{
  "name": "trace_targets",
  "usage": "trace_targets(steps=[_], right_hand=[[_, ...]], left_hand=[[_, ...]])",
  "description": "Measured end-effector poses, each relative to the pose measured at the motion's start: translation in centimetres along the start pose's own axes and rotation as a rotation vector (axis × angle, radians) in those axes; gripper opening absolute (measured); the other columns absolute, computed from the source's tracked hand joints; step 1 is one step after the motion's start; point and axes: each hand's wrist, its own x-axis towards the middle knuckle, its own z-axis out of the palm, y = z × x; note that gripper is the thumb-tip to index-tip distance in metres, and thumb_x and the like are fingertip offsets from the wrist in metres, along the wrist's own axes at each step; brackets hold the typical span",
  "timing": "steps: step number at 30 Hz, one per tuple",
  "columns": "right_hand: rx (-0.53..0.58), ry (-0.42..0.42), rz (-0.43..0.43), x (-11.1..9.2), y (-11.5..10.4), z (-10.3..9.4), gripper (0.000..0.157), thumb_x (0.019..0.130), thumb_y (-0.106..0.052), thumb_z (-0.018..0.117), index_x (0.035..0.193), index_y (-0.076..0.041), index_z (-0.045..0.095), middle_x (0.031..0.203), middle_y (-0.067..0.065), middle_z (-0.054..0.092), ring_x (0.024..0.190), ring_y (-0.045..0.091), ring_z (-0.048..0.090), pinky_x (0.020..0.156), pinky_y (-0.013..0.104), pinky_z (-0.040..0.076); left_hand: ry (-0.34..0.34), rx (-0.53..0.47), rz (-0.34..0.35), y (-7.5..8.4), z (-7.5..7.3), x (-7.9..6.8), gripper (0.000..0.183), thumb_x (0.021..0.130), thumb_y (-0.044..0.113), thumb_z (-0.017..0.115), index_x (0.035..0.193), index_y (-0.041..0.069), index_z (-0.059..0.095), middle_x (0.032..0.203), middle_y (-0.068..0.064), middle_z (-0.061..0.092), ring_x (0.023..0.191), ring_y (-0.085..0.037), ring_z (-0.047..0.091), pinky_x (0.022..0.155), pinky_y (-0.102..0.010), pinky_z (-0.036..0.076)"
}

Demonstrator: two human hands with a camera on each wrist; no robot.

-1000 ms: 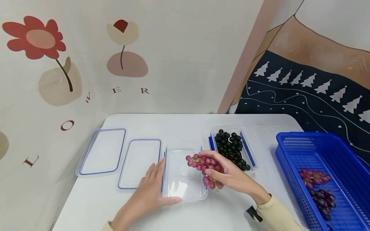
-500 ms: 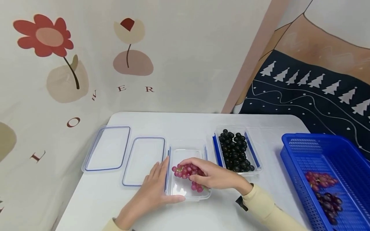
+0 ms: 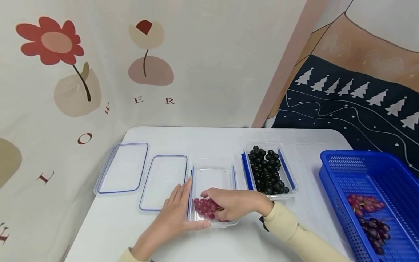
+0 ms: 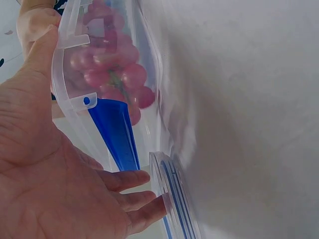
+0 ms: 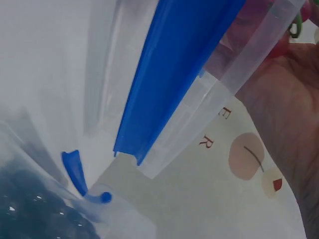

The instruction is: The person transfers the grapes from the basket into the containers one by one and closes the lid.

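Observation:
A clear plastic container (image 3: 214, 178) with blue side clips sits at mid-table. Low inside its front end, my right hand (image 3: 234, 202) holds a bunch of pinkish-red grapes (image 3: 204, 207), its fingers bent around them. In the left wrist view the grapes (image 4: 102, 59) show through the container wall, above a hanging blue clip (image 4: 117, 132). My left hand (image 3: 175, 214) steadies the container, fingers extended along its left side and thumb at the front edge. Its fingertips come right at the edge of a lid (image 4: 174, 199). The right wrist view shows the right-side clip (image 5: 174, 74).
Two clear lids with blue seals, a nearer lid (image 3: 165, 182) and a farther lid (image 3: 122, 169), lie at left. Behind my right hand stands another container with black grapes (image 3: 266, 173). A blue basket (image 3: 334, 203) at right holds red grapes (image 3: 366, 203) and dark purple grapes (image 3: 376, 233).
My right hand has carried the pinkish-red grapes leftward and down, from over the container's right edge to low inside its front end. My left hand has stayed at the container's side.

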Motion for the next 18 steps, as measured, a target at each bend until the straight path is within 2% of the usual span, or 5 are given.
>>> trace_targets(steps=[3,8,14,18], right_hand=[[-0.040,0.003,0.008,0.36,-0.10,0.03,0.060,0.101,-0.003,0.067,0.157,0.002,0.047,0.128,-0.001,0.059,0.097,0.003,0.057,0.086,0.020,0.052],[-0.062,-0.018,-0.031,0.52,0.15,0.06,0.056,0.099,-0.005,0.070,0.154,-0.007,0.055,0.133,-0.007,0.065,0.106,0.000,0.060,0.092,0.021,0.052],[-0.003,-0.060,-0.092,0.89,0.52,-0.04,0.039,0.108,-0.008,0.059,0.147,-0.013,0.062,0.117,-0.011,0.068,0.090,0.000,0.061,0.081,0.019,0.053],[-0.065,0.027,-0.079,0.60,0.45,0.09,0.032,0.114,-0.011,0.053,0.143,-0.010,0.066,0.120,-0.008,0.071,0.097,0.000,0.063,0.090,0.020,0.054]], left_hand=[[0.000,-0.004,0.001,0.00,-0.03,0.01,0.144,0.076,0.075,0.088,0.176,0.007,0.008,0.175,-0.032,0.021,0.160,-0.055,0.016,0.117,-0.082,0.023],[-0.001,-0.009,0.014,0.00,-0.05,-0.04,0.143,0.077,0.075,0.087,0.176,0.007,0.009,0.174,-0.032,0.022,0.160,-0.056,0.017,0.116,-0.082,0.024],[0.005,-0.006,0.030,-0.10,-0.04,0.00,0.142,0.079,0.073,0.088,0.176,0.008,0.007,0.174,-0.033,0.022,0.159,-0.056,0.017,0.116,-0.082,0.023],[0.009,-0.005,0.026,-0.10,0.04,0.02,0.142,0.079,0.074,0.087,0.176,0.008,0.007,0.174,-0.032,0.022,0.160,-0.056,0.017,0.116,-0.082,0.024]])
